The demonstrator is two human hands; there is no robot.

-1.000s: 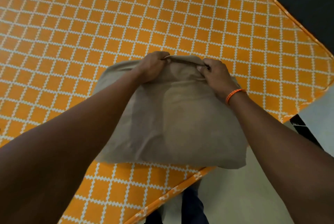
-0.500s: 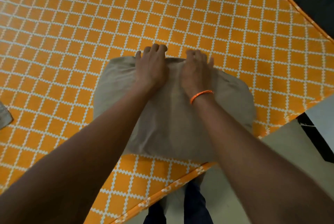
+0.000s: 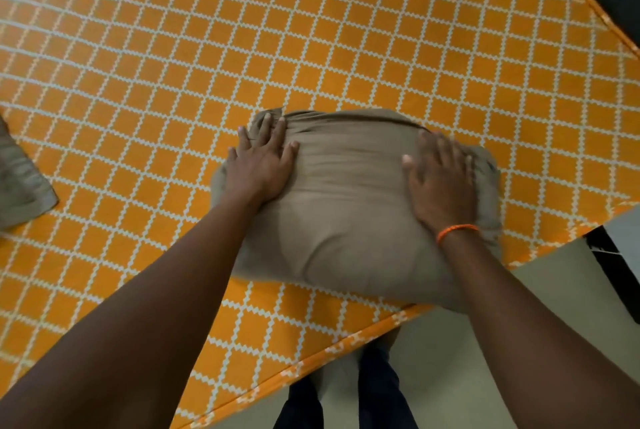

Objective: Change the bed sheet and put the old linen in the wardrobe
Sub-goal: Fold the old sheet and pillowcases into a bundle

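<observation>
An orange bed sheet with a white lattice pattern (image 3: 311, 47) is covering the bed. A folded taupe cloth bundle (image 3: 349, 207) is lying under both palms: left hand (image 3: 261, 165) and right hand (image 3: 441, 182) are pressing flat, fingers spread. Another taupe cloth piece (image 3: 20, 179) is lying well left of the left hand.

Folded taupe linen bundle (image 3: 353, 207) flat on orange-patterned bed sheet (image 3: 311, 47), near edge.

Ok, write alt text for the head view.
Both hands, left hand and right hand, press flat on a folded tan cloth lying on an orange lattice-patterned bed sheet. Another tan cloth lies at the left edge.
</observation>
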